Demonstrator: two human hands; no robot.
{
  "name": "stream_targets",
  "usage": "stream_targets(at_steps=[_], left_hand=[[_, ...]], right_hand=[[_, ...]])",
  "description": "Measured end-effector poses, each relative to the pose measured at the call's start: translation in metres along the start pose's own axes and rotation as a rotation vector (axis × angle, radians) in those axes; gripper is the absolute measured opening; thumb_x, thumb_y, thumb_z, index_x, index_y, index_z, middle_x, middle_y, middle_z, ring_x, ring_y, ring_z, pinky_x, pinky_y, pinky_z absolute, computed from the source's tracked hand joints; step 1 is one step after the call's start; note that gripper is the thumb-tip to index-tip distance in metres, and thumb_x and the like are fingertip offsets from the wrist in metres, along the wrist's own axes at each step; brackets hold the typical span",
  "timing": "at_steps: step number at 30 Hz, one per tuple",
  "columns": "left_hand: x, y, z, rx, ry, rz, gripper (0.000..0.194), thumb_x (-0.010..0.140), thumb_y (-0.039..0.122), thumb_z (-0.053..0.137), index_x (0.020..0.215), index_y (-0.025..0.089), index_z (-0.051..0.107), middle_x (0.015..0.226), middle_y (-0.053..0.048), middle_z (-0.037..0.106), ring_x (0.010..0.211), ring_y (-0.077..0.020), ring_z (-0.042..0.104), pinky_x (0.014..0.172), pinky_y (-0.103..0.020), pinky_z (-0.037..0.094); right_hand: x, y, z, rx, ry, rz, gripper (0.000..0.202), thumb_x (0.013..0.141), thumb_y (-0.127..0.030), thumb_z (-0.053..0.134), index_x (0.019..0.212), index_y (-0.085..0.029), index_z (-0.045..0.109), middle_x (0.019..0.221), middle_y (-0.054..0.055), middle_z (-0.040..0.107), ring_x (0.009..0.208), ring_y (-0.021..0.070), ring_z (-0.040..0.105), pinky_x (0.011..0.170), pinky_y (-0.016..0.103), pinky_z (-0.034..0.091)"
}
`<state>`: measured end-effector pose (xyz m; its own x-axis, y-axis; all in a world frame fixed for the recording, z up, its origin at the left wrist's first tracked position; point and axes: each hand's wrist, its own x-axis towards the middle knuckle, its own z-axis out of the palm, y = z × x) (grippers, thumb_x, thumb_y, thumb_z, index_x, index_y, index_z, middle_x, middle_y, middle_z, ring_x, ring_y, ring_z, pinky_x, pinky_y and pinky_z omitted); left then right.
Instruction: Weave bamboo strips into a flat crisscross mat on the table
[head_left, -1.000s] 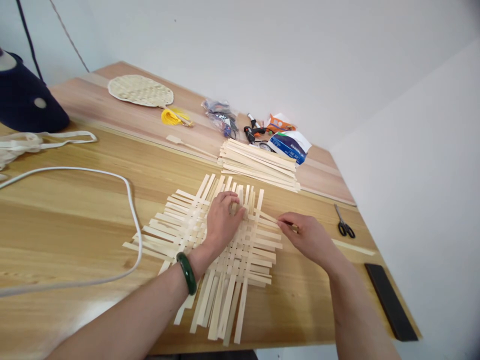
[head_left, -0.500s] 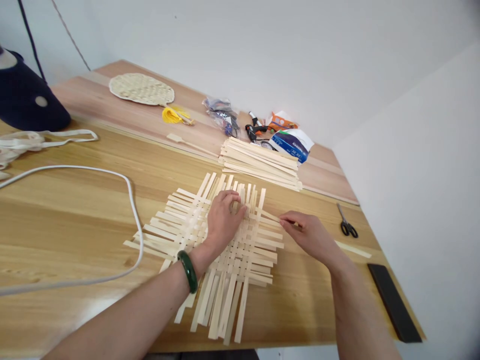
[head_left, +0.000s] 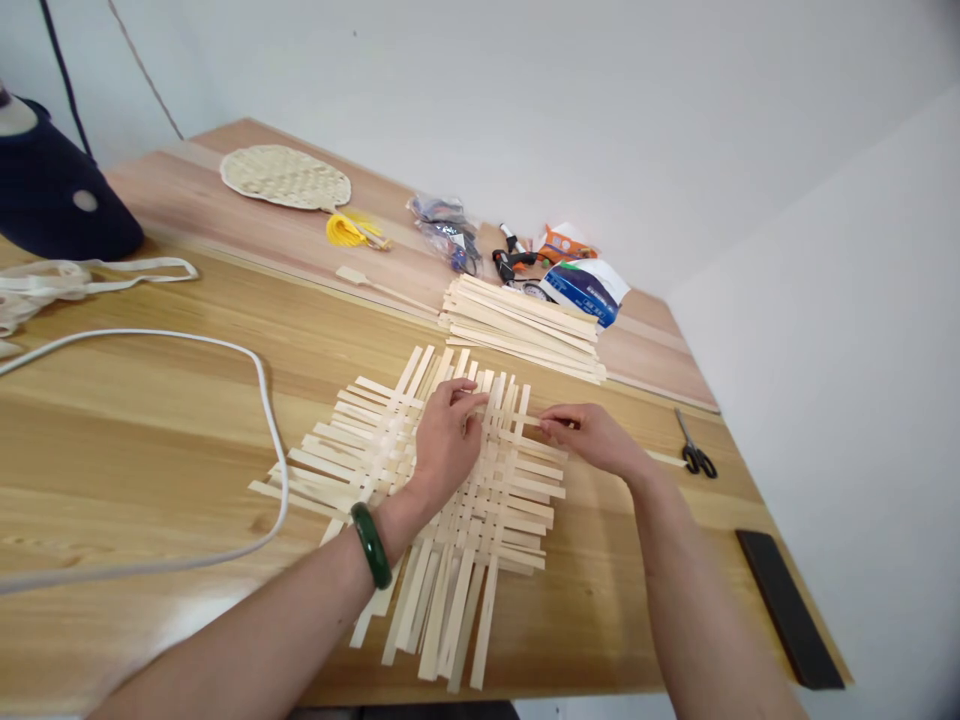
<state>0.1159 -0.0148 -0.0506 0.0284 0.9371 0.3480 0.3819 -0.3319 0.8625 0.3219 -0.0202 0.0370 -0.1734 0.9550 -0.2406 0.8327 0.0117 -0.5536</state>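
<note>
A woven mat of pale wooden strips (head_left: pixel 469 505) lies on the table, its loose strip ends sticking out on all sides. My left hand (head_left: pixel 450 430), with a green bangle on the wrist, rests over the mat's upper middle; its fingers are bent and spread over the strips. At the mat's upper right edge, my right hand (head_left: pixel 581 430) pinches the end of a thin pale strip (head_left: pixel 529 420) between thumb and fingers. The other end of that strip runs in among the upright strips near my left fingertips.
Behind the mat lies a pile of loose strips (head_left: pixel 525 325). Scissors (head_left: pixel 697 458) and a black bar (head_left: pixel 791 608) are at the right. A white cable (head_left: pixel 262 400) curves at the left; a woven fan (head_left: pixel 285 178) lies farther back.
My right hand has moved left and slightly up, closer to the mat, with the strip in its pinch. My left fingers have shifted a little over the weave.
</note>
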Motion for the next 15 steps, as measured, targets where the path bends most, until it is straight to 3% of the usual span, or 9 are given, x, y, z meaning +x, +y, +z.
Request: stream_targets(at_steps=[5, 11, 13, 15], left_hand=[[-0.002, -0.001, 0.002, 0.031, -0.001, 0.025, 0.040, 0.075, -0.002, 0.047, 0.100, 0.020, 0.070, 0.122, -0.009, 0.060, 0.103, -0.0220, 0.061, 0.097, -0.043, 0.053], [-0.001, 0.003, -0.004, -0.128, 0.046, -0.063, 0.044, 0.080, 0.000, 0.046, 0.112, 0.022, 0.066, 0.120, -0.009, 0.057, 0.119, -0.0203, 0.056, 0.106, -0.040, 0.048], [0.000, 0.003, -0.006, -0.217, 0.102, -0.125, 0.037, 0.083, 0.004, 0.047, 0.108, 0.021, 0.068, 0.117, -0.009, 0.057, 0.116, -0.0191, 0.058, 0.102, -0.037, 0.051], [0.002, 0.003, -0.008, -0.279, 0.149, -0.171, 0.029, 0.085, 0.008, 0.049, 0.102, 0.021, 0.069, 0.113, -0.008, 0.059, 0.110, -0.0181, 0.060, 0.099, -0.035, 0.053]], right_hand=[[0.004, -0.007, 0.008, 0.111, -0.067, 0.004, 0.029, 0.085, -0.039, 0.050, 0.080, -0.019, 0.070, 0.082, 0.001, 0.071, 0.076, 0.0167, 0.061, 0.070, 0.027, 0.046], [0.004, -0.005, 0.012, -0.025, -0.082, 0.026, 0.029, 0.088, -0.034, 0.046, 0.076, -0.020, 0.068, 0.077, 0.000, 0.070, 0.072, 0.0159, 0.060, 0.067, 0.028, 0.044], [0.004, -0.004, 0.012, -0.097, -0.019, 0.031, 0.027, 0.089, -0.033, 0.046, 0.083, -0.021, 0.070, 0.087, 0.002, 0.073, 0.078, 0.0179, 0.062, 0.071, 0.030, 0.046], [0.005, -0.006, 0.013, -0.165, 0.125, 0.004, 0.025, 0.090, -0.033, 0.048, 0.094, -0.023, 0.071, 0.101, 0.005, 0.073, 0.092, 0.0214, 0.064, 0.081, 0.034, 0.048]])
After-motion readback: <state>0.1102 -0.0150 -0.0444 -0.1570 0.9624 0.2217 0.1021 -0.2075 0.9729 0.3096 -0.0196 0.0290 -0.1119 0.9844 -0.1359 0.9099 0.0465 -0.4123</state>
